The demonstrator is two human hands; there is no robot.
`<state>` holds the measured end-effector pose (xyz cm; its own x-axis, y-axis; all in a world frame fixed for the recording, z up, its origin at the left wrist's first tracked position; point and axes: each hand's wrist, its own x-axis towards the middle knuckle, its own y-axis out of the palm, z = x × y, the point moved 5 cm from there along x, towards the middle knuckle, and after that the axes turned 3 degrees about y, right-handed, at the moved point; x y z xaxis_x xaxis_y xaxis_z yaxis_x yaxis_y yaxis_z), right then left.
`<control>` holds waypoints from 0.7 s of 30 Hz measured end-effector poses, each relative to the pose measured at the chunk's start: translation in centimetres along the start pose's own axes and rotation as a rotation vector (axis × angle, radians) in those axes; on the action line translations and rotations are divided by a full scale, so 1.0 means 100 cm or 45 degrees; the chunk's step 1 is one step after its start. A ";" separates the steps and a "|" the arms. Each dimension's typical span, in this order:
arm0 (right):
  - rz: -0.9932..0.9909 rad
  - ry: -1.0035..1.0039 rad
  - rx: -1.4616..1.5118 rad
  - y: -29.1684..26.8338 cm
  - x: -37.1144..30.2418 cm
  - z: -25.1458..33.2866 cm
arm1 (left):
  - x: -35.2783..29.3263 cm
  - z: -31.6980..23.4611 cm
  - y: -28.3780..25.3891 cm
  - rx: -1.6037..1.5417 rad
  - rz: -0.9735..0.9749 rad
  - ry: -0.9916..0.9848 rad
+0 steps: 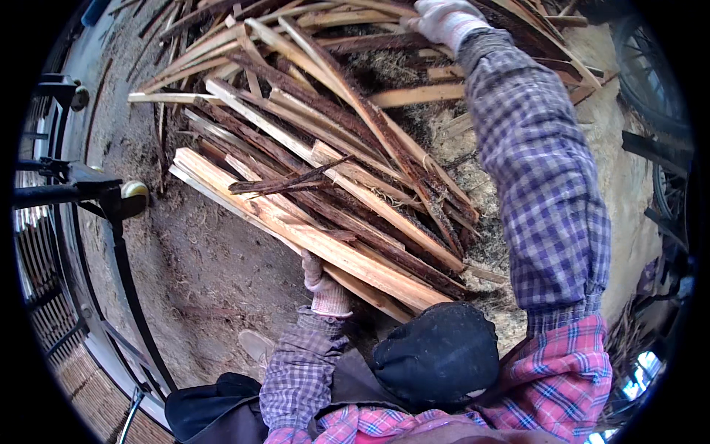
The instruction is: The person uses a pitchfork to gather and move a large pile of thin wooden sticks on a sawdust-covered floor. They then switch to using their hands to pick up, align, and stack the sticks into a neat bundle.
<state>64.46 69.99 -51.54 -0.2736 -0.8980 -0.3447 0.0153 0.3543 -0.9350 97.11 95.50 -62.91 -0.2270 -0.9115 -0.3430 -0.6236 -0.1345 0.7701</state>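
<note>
My left hand (322, 285), in a pale glove, grips the near edge of a bundle of split wood strips (310, 240). Its fingers are partly hidden by the pale wood. The bundle lies slanted in front of my knees, with bark still on several strips and a thin dark bark piece (285, 183) across the top. At the far edge of the view, my right hand (447, 21), gloved too, reaches over the pile with its fingers bent at a wood strip (373, 7). The picture's upper edge crops this hand.
More loose strips (200, 63) lie tangled at the far left. Dark metal frames with a pale wheel (134, 200) stand to the left. A spoked wheel (665, 189) stands at the right edge. My dark-clothed knee (436, 355) is near the bundle's right end. Sawdust covers the ground.
</note>
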 end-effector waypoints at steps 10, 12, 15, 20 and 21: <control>-0.103 0.217 -0.174 0.041 0.003 0.030 | 0.003 -0.006 0.006 0.069 -0.138 0.052; -0.108 0.233 -0.253 0.039 -0.009 0.033 | 0.002 -0.005 0.013 0.028 -0.239 0.076; 0.021 0.221 -0.217 0.041 -0.030 0.029 | 0.003 -0.007 0.023 0.076 -0.119 0.045; -0.007 0.089 -0.243 0.132 -0.082 -0.004 | 0.004 -0.005 0.013 0.188 -0.121 0.024; 0.066 0.092 -0.191 0.135 -0.112 -0.008 | 0.002 -0.003 0.013 0.163 -0.169 0.023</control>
<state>66.92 85.02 -60.27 -0.3446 -0.8584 -0.3801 -0.1113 0.4394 -0.8914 96.48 95.06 -61.78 -0.1235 -0.8959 -0.4267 -0.7378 -0.2047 0.6432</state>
